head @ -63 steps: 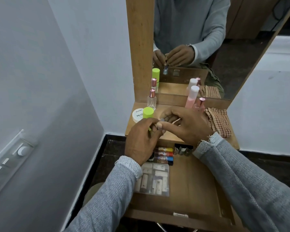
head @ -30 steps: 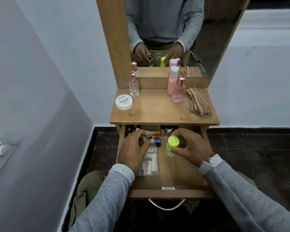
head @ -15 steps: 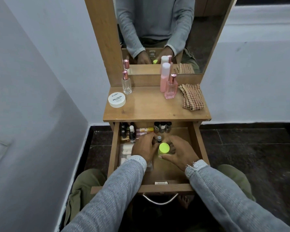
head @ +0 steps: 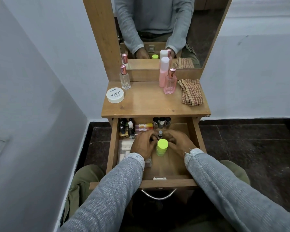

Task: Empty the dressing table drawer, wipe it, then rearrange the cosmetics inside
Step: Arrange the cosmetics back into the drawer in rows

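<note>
**Both hands low in the open drawer around two small bottles**

The left hand [head: 143, 144] is seen inside the open drawer [head: 167, 182], its fingers curled toward a small dark bottle with a grey cap [head: 160, 135]; whether the bottle is actually pinched cannot be told, as the fingertips are blurred. The right hand [head: 179, 143] is placed just to the right of the same bottle, fingers bent inward; whether anything is gripped cannot be told. The two hands are held close together, with a lime-green capped bottle [head: 162, 147] standing upright between them, just in front of the small bottle.

Inside the drawer, a cluster of small dark nail-polish bottles [head: 126, 129] is gathered in the back left corner; their exact number cannot be read. Two tubes with orange-and-pink labels [head: 143, 127] are laid beside them, and three dark-capped bottles [head: 161, 122] are lined along the back wall. A clear flat packet of white pieces [head: 125, 150] is partly covered by the left wrist.

On the table top [head: 149, 106], one white round tin marked NAIL POLISH [head: 115, 95], one clear perfume bottle [head: 124, 77], one tall pink bottle with a white cap [head: 163, 72], one pink perfume bottle [head: 170, 82] and one folded checked cloth [head: 191, 92] are counted.
</note>
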Demonstrator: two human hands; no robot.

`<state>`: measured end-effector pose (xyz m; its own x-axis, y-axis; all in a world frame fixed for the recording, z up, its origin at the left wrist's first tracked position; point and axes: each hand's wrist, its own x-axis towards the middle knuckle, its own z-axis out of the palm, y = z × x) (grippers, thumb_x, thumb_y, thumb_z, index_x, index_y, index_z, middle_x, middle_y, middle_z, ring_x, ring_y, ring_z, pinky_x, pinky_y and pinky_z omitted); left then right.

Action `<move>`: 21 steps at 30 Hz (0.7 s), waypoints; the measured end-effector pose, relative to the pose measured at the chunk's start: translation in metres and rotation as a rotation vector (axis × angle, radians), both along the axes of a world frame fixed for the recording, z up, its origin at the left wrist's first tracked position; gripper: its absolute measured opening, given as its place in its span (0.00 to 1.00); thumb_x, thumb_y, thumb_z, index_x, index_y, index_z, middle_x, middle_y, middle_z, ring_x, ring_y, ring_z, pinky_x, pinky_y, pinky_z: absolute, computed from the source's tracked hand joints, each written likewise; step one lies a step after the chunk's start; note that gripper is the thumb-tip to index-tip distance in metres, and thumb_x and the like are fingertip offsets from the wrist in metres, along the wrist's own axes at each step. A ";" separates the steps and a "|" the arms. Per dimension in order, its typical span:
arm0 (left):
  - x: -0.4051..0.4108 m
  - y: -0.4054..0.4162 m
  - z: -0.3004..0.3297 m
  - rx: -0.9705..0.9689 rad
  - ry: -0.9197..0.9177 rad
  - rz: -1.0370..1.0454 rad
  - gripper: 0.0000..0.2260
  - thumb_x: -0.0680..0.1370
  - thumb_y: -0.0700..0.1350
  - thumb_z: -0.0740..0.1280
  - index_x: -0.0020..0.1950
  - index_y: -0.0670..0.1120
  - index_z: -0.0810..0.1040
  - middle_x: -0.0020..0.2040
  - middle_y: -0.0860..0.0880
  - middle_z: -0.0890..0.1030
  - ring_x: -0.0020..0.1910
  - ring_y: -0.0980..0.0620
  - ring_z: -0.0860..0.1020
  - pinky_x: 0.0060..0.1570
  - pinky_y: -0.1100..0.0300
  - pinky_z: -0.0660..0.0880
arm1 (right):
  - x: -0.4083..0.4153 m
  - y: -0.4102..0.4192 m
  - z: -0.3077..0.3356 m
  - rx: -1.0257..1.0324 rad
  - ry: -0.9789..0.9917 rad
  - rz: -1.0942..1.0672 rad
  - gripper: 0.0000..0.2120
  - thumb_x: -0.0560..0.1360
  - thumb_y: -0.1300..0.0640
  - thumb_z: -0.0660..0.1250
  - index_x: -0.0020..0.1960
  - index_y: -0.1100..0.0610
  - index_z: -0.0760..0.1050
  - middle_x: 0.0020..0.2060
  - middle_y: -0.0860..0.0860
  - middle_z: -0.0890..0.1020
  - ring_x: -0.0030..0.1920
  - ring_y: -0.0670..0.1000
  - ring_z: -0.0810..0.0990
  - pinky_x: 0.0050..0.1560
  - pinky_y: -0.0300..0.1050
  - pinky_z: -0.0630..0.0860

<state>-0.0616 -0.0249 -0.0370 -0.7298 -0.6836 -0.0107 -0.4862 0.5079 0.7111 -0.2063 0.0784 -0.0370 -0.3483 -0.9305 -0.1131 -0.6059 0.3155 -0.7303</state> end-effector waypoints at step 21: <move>0.005 0.000 -0.009 -0.041 -0.007 -0.008 0.13 0.75 0.34 0.63 0.54 0.47 0.79 0.48 0.51 0.83 0.47 0.52 0.80 0.50 0.57 0.77 | -0.008 -0.014 -0.001 0.006 0.183 -0.497 0.12 0.72 0.56 0.70 0.50 0.63 0.75 0.46 0.59 0.81 0.47 0.60 0.79 0.46 0.47 0.74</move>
